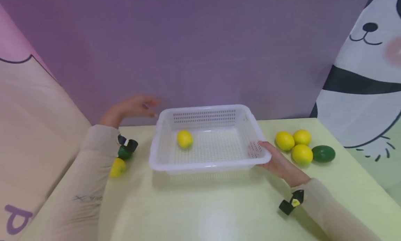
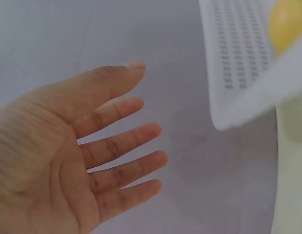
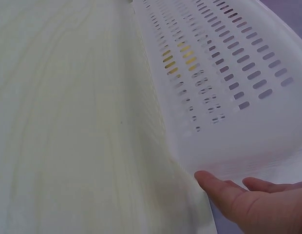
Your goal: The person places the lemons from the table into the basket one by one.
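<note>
A white plastic basket (image 1: 208,166) with slotted walls appears in the middle of the head view, its shadow falling on the table below its front side. One lemon (image 1: 185,139) lies inside, toward the left. My right hand (image 1: 283,168) grips the basket's right side near the front corner, fingers over the rim and thumb low. In the right wrist view the thumb (image 3: 224,192) is against the basket's lower wall. My left hand (image 1: 134,107) is raised beyond the back left corner, apart from the basket, its fingers extended and spread with nothing in them.
On the right of the pale table (image 1: 200,206) sit three lemons (image 1: 302,155) and a dark green oval fruit (image 1: 323,154). Beside the left forearm are another lemon (image 1: 117,168) and a partly hidden green fruit (image 1: 124,153). A purple wall (image 1: 200,53) rises behind the table.
</note>
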`<state>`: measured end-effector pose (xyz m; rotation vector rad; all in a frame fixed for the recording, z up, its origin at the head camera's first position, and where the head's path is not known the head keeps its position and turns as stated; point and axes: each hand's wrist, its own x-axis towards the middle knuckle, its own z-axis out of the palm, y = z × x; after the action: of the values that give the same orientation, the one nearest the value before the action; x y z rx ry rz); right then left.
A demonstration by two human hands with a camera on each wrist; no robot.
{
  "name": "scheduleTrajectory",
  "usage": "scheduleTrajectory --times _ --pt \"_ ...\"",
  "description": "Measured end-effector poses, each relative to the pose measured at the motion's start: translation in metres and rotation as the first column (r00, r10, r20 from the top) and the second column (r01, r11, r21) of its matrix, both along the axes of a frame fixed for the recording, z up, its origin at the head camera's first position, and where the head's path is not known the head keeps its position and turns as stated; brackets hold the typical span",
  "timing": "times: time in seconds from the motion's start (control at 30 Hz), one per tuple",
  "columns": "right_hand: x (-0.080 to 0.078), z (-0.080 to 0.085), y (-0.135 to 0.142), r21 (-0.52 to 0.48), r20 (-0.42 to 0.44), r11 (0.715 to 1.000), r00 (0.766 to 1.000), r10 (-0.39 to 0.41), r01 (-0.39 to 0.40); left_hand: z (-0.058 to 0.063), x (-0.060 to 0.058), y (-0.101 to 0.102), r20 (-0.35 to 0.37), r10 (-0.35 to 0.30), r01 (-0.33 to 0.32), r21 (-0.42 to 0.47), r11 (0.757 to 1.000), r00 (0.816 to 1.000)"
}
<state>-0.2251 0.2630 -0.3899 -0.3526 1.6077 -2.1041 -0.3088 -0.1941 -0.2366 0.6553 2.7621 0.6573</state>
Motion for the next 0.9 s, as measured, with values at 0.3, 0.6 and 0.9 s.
scheduleTrajectory --times 0.3,0.6,0.9 --pt "-0.002 -0.003 0.004 -0.013 -0.001 0.999 0.999 0.038 -0.038 -0.017 0.010 -0.024 0.005 0.016 -0.016 0.039 0.999 1.000" --pt "-0.002 -0.001 0.007 -0.019 -0.010 0.999 0.999 0.033 -0.033 -0.031 0.019 -0.036 -0.012 0.066 -0.065 0.020 0.998 0.998" --pt "0.000 0.001 0.006 -0.034 0.028 0.999 0.999 0.016 -0.015 -0.052 0.021 -0.046 -0.015 0.120 -0.120 0.014 0.993 0.993"
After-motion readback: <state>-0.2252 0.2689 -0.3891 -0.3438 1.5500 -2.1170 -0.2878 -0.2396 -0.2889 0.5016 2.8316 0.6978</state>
